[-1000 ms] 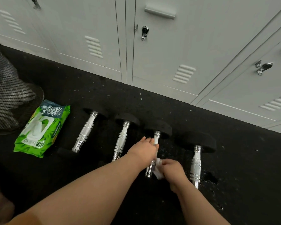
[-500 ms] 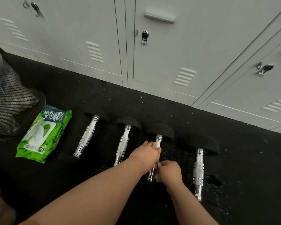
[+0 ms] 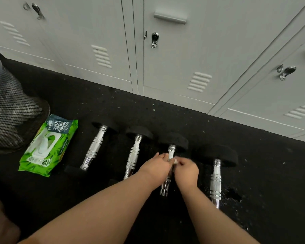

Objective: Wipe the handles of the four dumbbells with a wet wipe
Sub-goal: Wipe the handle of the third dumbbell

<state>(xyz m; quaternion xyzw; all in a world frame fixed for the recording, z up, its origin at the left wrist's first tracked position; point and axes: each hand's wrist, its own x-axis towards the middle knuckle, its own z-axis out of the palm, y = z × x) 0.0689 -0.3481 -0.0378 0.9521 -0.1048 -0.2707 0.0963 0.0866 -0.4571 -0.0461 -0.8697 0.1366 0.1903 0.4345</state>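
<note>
Four dumbbells with chrome ribbed handles and black round end weights lie side by side on the black speckled rubber floor point(image 3: 192, 117), in front of grey metal lockers point(image 3: 183, 59).

First dumbbell from the left point(image 3: 93, 148): untouched, just right of the green wet-wipe packet point(image 3: 46, 147).
Second dumbbell point(image 3: 133, 155): untouched; the left forearm crosses its near end.
Third dumbbell point(image 3: 171, 150): held from both sides. The left hand point(image 3: 157, 166) rests on the handle's left side, its fingers laid along the handle. The right hand point(image 3: 186, 169) is curled against the right side, pinching a small white wet wipe point(image 3: 175, 162) to the upper handle, between the two hands.
Fourth dumbbell point(image 3: 216, 178): untouched, near the right hand.

Black mesh waste bin point(image 3: 11, 111): far left, beside the packet.
</note>
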